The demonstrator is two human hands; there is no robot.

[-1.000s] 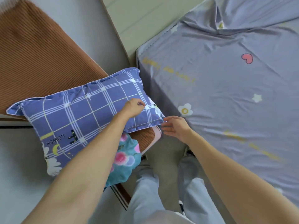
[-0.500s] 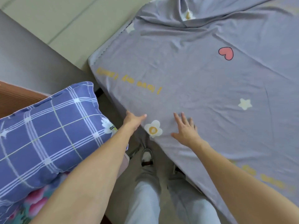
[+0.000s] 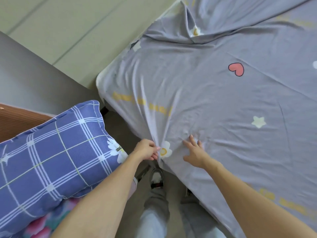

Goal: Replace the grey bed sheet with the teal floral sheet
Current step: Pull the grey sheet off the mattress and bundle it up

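The grey bed sheet (image 3: 214,100), printed with hearts, stars and flowers, covers the bed on the right. My left hand (image 3: 147,149) pinches its near edge beside a white flower print, and folds radiate from the grip. Just to the right, my right hand (image 3: 194,152) rests on the sheet with its fingers spread. The teal floral sheet (image 3: 41,227) lies folded at the lower left, mostly hidden under a pillow.
A blue checked pillow (image 3: 51,152) lies on a brown corduroy seat (image 3: 18,121) at the left. A pale green wall (image 3: 77,31) runs behind the bed's head. My legs and a shoe (image 3: 157,176) stand on the grey floor between seat and bed.
Both hands left the pillow and went right to the bed. My left hand has taken hold of the grey sheet's edge and bunched it. My right hand stays flat on the sheet.
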